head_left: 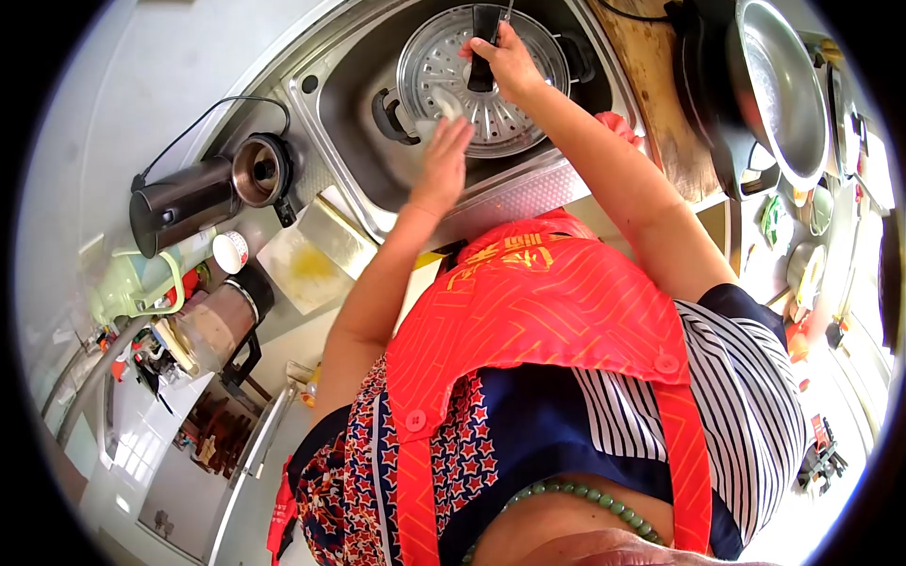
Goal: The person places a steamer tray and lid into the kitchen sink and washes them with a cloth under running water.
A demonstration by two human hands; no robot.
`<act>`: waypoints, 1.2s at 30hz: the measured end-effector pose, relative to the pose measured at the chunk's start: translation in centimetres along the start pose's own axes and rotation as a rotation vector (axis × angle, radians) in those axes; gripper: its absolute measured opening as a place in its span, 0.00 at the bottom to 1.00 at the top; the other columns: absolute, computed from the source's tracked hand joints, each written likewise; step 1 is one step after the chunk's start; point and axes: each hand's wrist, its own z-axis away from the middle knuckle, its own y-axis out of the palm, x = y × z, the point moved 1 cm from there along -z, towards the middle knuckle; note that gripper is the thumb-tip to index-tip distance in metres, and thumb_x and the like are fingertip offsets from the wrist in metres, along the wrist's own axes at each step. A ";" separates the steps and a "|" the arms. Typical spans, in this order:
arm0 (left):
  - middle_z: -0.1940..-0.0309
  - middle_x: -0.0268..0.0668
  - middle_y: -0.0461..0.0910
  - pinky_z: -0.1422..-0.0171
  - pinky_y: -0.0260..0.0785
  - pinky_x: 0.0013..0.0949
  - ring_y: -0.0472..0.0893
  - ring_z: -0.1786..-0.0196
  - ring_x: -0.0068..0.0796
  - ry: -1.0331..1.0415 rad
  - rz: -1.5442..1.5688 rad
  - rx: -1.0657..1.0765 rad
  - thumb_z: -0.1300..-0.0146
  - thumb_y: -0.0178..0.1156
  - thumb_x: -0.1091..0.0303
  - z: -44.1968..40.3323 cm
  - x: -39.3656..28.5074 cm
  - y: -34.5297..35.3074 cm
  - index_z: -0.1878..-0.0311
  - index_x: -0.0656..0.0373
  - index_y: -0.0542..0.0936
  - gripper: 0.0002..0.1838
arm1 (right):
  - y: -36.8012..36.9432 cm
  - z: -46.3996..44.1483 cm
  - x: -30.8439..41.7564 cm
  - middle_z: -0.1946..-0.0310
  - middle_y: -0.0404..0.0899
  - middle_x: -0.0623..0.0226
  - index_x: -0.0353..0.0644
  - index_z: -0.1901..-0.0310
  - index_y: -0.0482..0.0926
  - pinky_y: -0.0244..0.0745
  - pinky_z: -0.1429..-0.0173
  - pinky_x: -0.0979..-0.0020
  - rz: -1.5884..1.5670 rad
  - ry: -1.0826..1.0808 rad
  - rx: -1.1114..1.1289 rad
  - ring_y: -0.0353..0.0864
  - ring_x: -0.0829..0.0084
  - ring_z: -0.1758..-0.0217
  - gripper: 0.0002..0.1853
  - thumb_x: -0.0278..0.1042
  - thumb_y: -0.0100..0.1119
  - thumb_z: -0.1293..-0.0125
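A round metal pot with a slotted steamer plate (505, 118) and black side handles sits in the steel sink (354, 104). Over the plate, my right hand (507, 61) has its fingers closed round a black bar-shaped piece (482, 47), whose upper end leaves the frame; whether it is part of the tap is unclear. My left hand (444, 170) is at the pot's near left rim, its fingers stretched toward the plate and smeared by motion. A blurred whitish patch (447, 104) lies at its fingertips; whether it is a cloth or water, and whether my left hand grips it, cannot be made out.
Left of the sink are a dark kettle (184, 203), a metal container (261, 170) with a black handle, a white paper cup (229, 252) and a green basket (137, 283). To the right, a large metal pan (779, 90) stands by the wooden board (661, 85).
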 end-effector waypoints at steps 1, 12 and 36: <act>0.37 0.38 0.67 0.30 0.57 0.40 0.64 0.34 0.47 0.008 -0.021 -0.044 0.46 0.53 0.80 -0.1 0.5 -1.5 0.40 0.55 0.71 0.27 | 0.0 0.1 -0.1 0.64 0.79 0.64 0.38 0.56 0.68 0.76 0.52 0.71 0.004 -0.002 0.001 0.80 0.72 0.60 0.08 0.26 0.53 0.35; 0.39 0.34 0.70 0.30 0.56 0.37 0.65 0.34 0.34 0.329 -0.172 0.220 0.49 0.60 0.67 0.7 -1.9 -0.4 0.41 0.56 0.72 0.28 | 0.4 0.5 0.2 0.65 0.80 0.63 0.37 0.56 0.68 0.74 0.53 0.72 0.067 -0.025 -0.040 0.80 0.73 0.60 0.08 0.27 0.53 0.34; 0.36 0.40 0.65 0.27 0.48 0.38 0.58 0.30 0.36 0.260 -0.326 0.268 0.42 0.57 0.56 -4.6 -7.4 5.9 0.36 0.62 0.65 0.32 | 0.4 0.3 0.6 0.63 0.80 0.63 0.38 0.55 0.68 0.73 0.51 0.70 0.158 0.054 -0.040 0.81 0.71 0.57 0.09 0.29 0.54 0.34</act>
